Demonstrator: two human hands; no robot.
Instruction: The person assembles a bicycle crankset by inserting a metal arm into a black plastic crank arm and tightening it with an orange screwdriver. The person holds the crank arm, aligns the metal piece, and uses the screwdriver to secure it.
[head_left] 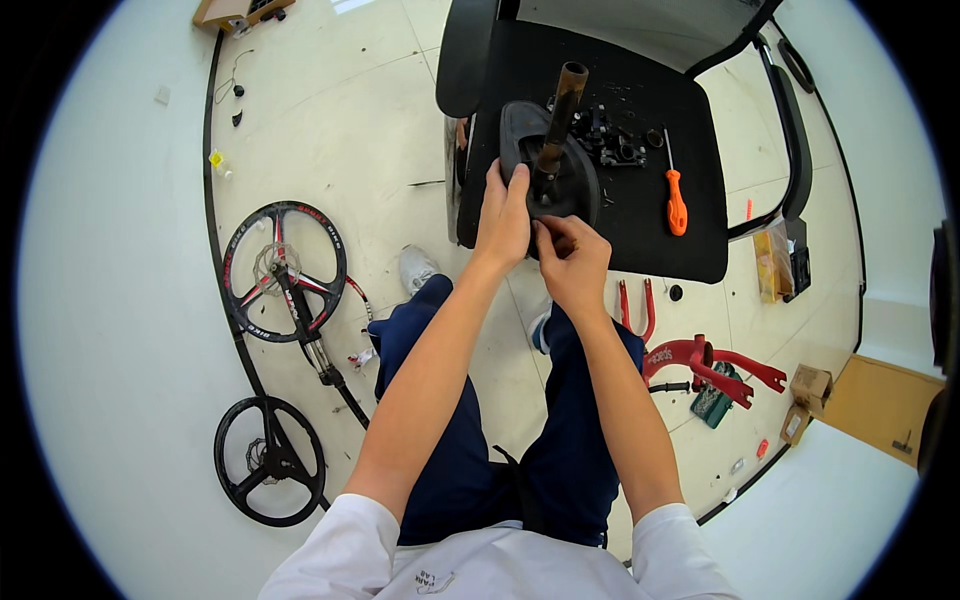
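A black bicycle saddle [518, 128] is turned underside up over the front of a black office chair seat [640, 235], its rusty seat post [566, 108] pointing up and away. My left hand [503, 218] grips the saddle's near left side, thumb on the underside. At the saddle's near edge my right hand [575, 262] is closed in a pinch, with thumb and fingertips together. What lies between those fingertips is hidden. Just beyond the saddle, black metal clamp parts [618, 148] lie on the seat. To their right rests an orange-handled screwdriver [676, 203].
On the floor at left lie a spoked wheel with a fork [300, 300] and a smaller black wheel [268, 460]. A red bike frame part [690, 358] sits at right, near cardboard boxes [810, 388]. The chair's armrest [797, 150] rises on the right.
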